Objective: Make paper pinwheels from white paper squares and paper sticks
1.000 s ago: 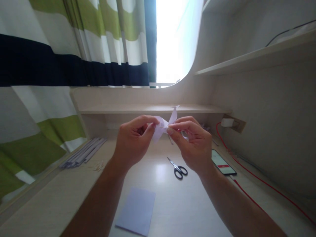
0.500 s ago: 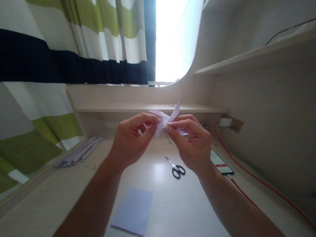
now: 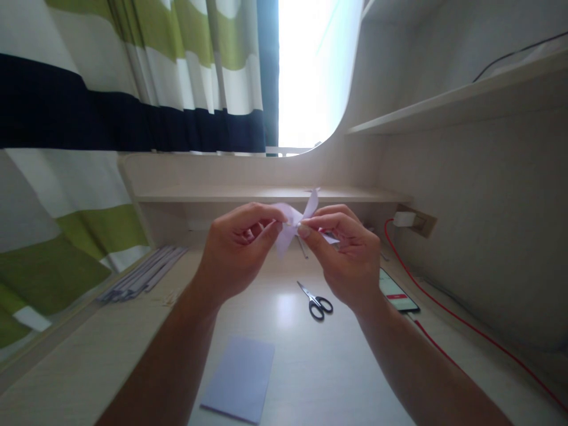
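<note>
A pale lilac paper pinwheel [image 3: 310, 204] is held up between my two hands, above the far part of the desk. My left hand [image 3: 242, 248] is closed in a pinch at its left side near the middle, thumb against forefinger. From the right, my right hand [image 3: 348, 251] pinches the pinwheel close to its centre. The fingertips cover the centre, so any small piece there cannot be made out. One blade points up and others stick out below and to the right, partly behind my fingers. A thin rod [image 3: 303, 248] slants down beneath the centre.
Scissors with black handles [image 3: 318, 305] lie on the desk below my hands. A lilac paper stack [image 3: 242, 378] is nearer me. Grey-lilac strips [image 3: 144, 272] and small pale sticks [image 3: 171, 297] lie left. A phone [image 3: 397, 293] and red cable [image 3: 444, 307] are right.
The pinwheel's blades have shifted: the upper one sits lower, and the left ones look blurred and turned. Both hands stay in nearly the same place.
</note>
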Demonstrator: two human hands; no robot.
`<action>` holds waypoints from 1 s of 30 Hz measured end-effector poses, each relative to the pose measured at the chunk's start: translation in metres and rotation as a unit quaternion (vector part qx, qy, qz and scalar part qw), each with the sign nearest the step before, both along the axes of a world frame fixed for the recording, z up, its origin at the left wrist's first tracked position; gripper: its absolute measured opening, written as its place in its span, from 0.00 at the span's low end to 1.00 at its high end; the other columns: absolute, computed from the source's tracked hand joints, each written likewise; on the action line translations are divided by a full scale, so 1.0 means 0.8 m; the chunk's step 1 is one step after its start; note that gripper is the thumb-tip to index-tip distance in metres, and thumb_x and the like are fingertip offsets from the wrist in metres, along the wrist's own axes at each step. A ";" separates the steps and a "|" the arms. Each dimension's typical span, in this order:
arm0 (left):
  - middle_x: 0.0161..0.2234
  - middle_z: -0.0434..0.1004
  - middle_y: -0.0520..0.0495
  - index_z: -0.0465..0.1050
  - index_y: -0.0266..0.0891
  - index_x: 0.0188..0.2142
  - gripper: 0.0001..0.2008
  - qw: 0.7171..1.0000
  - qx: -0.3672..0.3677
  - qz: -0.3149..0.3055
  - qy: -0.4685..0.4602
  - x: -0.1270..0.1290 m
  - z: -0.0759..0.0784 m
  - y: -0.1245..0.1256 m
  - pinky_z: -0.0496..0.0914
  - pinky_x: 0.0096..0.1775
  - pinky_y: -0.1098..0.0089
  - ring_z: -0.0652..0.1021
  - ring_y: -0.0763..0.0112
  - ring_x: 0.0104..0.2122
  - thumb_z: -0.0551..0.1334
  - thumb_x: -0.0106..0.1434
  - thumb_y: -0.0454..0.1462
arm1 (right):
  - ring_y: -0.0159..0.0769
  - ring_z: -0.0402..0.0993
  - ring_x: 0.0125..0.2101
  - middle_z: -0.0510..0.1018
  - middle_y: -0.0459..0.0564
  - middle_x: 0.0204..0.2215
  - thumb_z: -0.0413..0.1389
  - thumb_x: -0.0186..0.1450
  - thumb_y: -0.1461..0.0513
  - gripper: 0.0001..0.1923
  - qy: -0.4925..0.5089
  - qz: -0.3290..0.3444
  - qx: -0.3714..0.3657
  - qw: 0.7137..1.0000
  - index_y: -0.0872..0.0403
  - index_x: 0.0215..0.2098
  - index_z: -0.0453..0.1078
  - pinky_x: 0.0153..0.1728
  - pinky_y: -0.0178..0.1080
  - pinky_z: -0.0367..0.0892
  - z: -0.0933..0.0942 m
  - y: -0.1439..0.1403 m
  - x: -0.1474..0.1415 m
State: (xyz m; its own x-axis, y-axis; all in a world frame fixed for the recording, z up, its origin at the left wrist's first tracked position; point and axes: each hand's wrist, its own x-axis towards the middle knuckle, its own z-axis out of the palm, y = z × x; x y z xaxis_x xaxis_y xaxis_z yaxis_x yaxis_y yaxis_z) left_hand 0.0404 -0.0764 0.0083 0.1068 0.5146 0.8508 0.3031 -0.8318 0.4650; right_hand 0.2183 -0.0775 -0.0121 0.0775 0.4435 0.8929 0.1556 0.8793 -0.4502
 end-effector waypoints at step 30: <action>0.35 0.82 0.49 0.84 0.40 0.38 0.06 0.998 0.048 -0.001 0.031 -0.004 0.003 -0.001 0.70 0.35 0.69 0.78 0.71 0.34 0.69 0.64 0.29 | 0.35 0.76 0.37 0.79 0.46 0.36 0.67 0.64 0.68 0.06 -0.002 0.010 0.009 1.000 0.50 0.36 0.81 0.38 0.41 0.71 0.001 0.000 0.002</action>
State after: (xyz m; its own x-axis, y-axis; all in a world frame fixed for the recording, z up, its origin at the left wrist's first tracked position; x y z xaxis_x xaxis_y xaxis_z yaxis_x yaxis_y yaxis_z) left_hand 0.0375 -0.0774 0.0107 0.1611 0.4310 0.8879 0.3273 -0.8721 0.3639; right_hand 0.2200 -0.0774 -0.0113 0.0662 0.4296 0.9006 0.1399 0.8896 -0.4347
